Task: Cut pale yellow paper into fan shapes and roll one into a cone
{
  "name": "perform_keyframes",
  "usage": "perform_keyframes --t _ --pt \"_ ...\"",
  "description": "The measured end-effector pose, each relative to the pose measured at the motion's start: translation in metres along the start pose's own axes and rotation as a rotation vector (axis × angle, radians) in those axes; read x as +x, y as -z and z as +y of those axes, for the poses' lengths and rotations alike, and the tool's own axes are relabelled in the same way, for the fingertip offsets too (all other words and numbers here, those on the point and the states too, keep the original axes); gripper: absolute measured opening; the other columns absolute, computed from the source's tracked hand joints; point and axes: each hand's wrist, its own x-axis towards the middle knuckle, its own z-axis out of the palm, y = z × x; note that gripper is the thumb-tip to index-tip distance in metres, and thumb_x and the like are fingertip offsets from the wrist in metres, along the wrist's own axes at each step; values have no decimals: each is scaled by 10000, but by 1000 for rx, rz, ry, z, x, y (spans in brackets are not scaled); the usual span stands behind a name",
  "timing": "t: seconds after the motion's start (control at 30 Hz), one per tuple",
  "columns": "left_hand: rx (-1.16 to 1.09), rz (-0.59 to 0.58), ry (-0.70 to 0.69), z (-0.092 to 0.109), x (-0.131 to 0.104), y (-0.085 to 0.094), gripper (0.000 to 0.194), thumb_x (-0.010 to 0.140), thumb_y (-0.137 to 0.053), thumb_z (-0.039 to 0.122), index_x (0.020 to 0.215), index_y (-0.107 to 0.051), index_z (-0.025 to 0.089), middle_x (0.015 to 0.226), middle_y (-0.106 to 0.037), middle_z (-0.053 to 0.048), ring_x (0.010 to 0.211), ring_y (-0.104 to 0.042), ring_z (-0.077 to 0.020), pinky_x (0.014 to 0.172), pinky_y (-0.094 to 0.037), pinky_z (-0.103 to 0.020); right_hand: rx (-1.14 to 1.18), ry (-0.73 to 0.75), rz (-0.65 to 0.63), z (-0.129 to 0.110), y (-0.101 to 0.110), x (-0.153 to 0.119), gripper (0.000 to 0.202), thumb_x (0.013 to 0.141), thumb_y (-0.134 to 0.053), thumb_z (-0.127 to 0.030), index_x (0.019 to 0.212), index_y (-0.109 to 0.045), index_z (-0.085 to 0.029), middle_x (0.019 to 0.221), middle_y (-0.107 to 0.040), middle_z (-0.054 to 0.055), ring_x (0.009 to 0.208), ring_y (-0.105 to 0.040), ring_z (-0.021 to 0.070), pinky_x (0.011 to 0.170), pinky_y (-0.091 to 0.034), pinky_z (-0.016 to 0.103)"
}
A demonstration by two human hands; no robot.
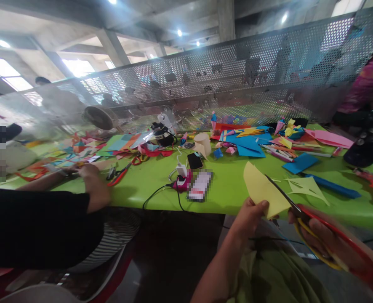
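Observation:
A folded or cut piece of yellow paper (264, 191) is pinched at its lower edge by my left hand (252, 212), thumb on top. Around the handles of red and yellow scissors (328, 231), my right hand (315, 235) is closed at the lower right. The dark blades lie against the paper's right side. Just beyond, pale yellow-green paper scraps (309, 188) rest on the green table (224, 198).
A phone (201, 186) and a magenta power socket (183, 182) with cables lie mid-table. Coloured papers (249, 141), pens (279, 153) and a dark bottle (368, 143) stand behind and right. At left, a person in black (38, 227) works beside other scissors (119, 175).

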Motion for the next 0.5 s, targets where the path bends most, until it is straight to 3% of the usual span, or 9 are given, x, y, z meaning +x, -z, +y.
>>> perform_keyframes --t 0.07,0.13,0.3,0.4,0.5 --pt "-5 -12 -9 -1 0 1 680 639 -919 512 1138 -753 81 994 -774 -153 750 -708 -208 582 -490 -250 20 -16 -21 6 -1 10 459 906 -539 -708 1023 -595 -268 483 -328 -88 409 -230 96 429 -156 267" --pt "-13 -22 -20 -1 0 2 653 655 -915 495 1137 -757 85 984 -776 -148 740 -705 -198 574 -483 -243 39 -24 -26 9 0 13 434 914 -542 -692 1034 -582 -277 491 -321 -89 434 -220 106 453 -154 280" --pt "-4 -15 -10 0 0 2 639 632 -928 497 1081 -773 69 918 -782 -145 661 -682 -173 575 -487 -251 52 -24 -37 3 2 7 438 951 -458 -694 1045 -588 -286 505 -438 -53 463 -355 160 490 -258 314" --pt "-7 18 -3 0 1 0 666 599 -943 508 1073 -773 72 928 -784 -150 748 -721 -220 621 -511 -269 21 27 -62 -2 1 8 451 960 -424 -698 1079 -581 -291 522 -501 -35 485 -422 190 516 -322 336" --pt "-30 65 3 1 1 -1 661 567 -963 492 1057 -772 93 968 -788 -149 866 -744 -267 737 -552 -311 27 -9 -64 -8 -1 11 431 942 -492 -693 1026 -563 -276 498 -483 -50 457 -398 164 476 -297 307"
